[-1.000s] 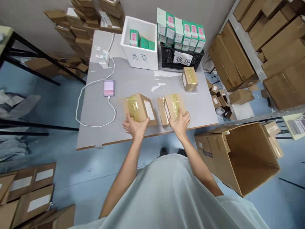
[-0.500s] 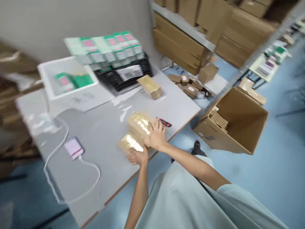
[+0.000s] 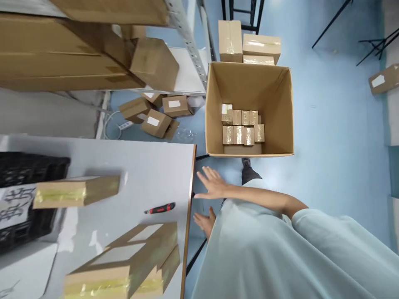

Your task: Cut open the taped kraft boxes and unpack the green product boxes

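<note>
My left hand point(image 3: 205, 222) is held low beside the table edge, fingers spread, with nothing in it. Just above it in view, my right hand point(image 3: 213, 185) reaches past the same edge, also spread and holding nothing. On the table point(image 3: 140, 166) stand taped brown boxes point(image 3: 149, 249) close together near the edge. A black and red cutter point(image 3: 160, 208) lies behind them, and another taped box point(image 3: 76, 191) is farther left. A large open carton point(image 3: 277, 116) stands on the floor beyond my hands, with several small boxes point(image 3: 238, 135) inside.
A metal shelf point(image 3: 187, 37) with large cartons point(image 3: 62, 54) is at the upper left. Loose boxes point(image 3: 156, 122) lie on the floor under it. More boxes point(image 3: 230, 39) stand behind the open carton. A black crate point(image 3: 31, 166) sits at the table's left.
Both hands have let go of the taped boxes and moved off the table edge. The view has swung right, toward the open carton, whose inside now shows.
</note>
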A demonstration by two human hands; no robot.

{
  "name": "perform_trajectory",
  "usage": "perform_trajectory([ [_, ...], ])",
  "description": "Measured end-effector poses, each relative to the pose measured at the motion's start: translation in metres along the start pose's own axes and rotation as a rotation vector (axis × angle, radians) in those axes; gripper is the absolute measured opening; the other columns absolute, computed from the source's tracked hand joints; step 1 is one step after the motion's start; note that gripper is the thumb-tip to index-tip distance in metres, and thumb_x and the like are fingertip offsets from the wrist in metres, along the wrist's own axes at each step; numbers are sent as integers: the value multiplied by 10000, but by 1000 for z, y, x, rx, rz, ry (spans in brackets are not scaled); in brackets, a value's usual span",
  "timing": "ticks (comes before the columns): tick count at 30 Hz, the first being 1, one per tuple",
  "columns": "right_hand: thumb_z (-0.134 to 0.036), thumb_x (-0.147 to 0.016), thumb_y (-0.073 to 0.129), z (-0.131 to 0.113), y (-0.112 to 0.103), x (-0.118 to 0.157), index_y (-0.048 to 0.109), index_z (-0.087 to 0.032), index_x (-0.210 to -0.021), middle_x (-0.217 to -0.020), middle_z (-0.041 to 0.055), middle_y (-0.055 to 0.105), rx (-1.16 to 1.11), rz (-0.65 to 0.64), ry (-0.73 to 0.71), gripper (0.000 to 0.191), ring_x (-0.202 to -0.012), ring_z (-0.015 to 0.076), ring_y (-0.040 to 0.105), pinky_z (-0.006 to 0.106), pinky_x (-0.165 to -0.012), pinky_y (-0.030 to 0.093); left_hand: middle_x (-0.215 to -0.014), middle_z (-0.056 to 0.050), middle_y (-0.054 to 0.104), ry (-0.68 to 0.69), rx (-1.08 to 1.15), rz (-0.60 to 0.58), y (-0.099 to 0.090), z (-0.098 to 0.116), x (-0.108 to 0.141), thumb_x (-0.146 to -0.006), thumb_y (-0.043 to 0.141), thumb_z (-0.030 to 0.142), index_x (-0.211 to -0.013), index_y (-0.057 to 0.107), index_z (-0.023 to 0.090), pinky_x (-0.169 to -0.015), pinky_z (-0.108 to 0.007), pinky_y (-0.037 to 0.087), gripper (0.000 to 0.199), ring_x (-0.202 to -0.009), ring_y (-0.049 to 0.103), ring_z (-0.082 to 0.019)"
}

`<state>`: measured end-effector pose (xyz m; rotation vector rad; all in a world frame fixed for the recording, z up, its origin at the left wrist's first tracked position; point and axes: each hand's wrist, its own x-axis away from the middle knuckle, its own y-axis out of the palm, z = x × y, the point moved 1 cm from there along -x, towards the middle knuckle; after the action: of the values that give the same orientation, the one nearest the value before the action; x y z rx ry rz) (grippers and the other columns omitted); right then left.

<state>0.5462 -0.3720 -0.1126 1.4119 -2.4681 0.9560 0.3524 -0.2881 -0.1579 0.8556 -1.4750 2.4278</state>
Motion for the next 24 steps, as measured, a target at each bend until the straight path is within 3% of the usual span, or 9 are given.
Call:
perform_trajectory([
  [2, -803, -1039, 713, 55, -59, -5, 232, -82, -1873, -1952, 287, 80, 6, 95, 142, 1203, -1842, 439, 42, 606, -1483, 131, -1709, -446, 462, -143, 48, 155, -19, 27, -65, -1103, 347, 498, -1648, 516, 120, -1175, -937, 386, 684, -1704, 309, -663],
  [4, -808, -1052, 676, 104, -108, -12, 231, -89, -1875, -1953, 279, 116, 5, 191, 274, 1180, -1843, 429, 70, 588, -1479, 150, -1835, -442, 256, -181, 95, 271, -43, 59, -136, -1135, 370, 518, -1770, 305, 63, -1310, -868, 326, 784, -1779, 171, -585],
  [5, -814, -1056, 654, 125, -129, -16, 229, -97, -1877, -1953, 274, 130, 3, 230, 333, 1170, -1841, 428, 86, 591, -1475, 162, -1873, -410, 200, -150, 115, 325, -57, 78, -173, -1133, 419, 526, -1798, 242, 61, -1368, -836, 266, 831, -1802, 119, -542],
  [7, -829, -1065, 605, 162, -163, -26, 214, -111, -1880, -1953, 270, 143, -6, 288, 436, 1155, -1837, 432, 109, 612, -1462, 187, -1893, -357, 235, 51, 178, 441, -90, 117, -245, -1112, 522, 466, -1793, 316, 74, -1411, -815, 175, 812, -1818, 93, -500],
  [11, -809, -1074, 579, 212, -200, -62, 167, -100, -1882, -1946, 288, 146, -49, 296, 577, 1152, -1829, 445, 129, 642, -1445, 215, -1930, -245, 247, 375, 91, 389, -157, 175, -381, -1079, 563, 287, -1754, 466, 131, -1453, -750, 73, 700, -1838, 67, -408],
  [13, -779, -1076, 599, 228, -207, -90, 162, -77, -1878, -1941, 303, 146, -72, 266, 618, 1152, -1826, 454, 132, 636, -1444, 223, -1932, -209, 270, 463, 17, 326, -186, 184, -447, -1041, 605, 247, -1730, 517, 139, -1465, -722, 27, 703, -1840, 81, -387],
  [16, -767, -1072, 624, 249, -211, -142, 160, -76, -1877, -1939, 310, 142, -96, 241, 648, 1158, -1824, 462, 136, 629, -1445, 231, -1912, -161, 350, 557, -121, 222, -220, 173, -540, -981, 663, 222, -1652, 612, 138, -1464, -703, -43, 678, -1843, 75, -355],
  [20, -742, -1065, 667, 281, -211, -229, 143, -107, -1883, -1936, 317, 133, -102, 238, 664, 1161, -1817, 483, 140, 677, -1429, 250, -1805, -132, 537, 669, -215, 45, -244, 153, -614, -1007, 678, 308, -1495, 714, 128, -1433, -778, -7, 522, -1825, 153, -350],
  [24, -630, -1078, 704, 327, -214, -322, 161, -117, -1884, -1946, 309, 75, -82, 308, 708, 1099, -1819, 486, 100, 703, -1426, 227, -1707, -67, 642, 705, -215, 29, -255, 159, -616, -1036, 655, 374, -1410, 771, 195, -1397, -832, -77, 431, -1807, 222, -389],
])
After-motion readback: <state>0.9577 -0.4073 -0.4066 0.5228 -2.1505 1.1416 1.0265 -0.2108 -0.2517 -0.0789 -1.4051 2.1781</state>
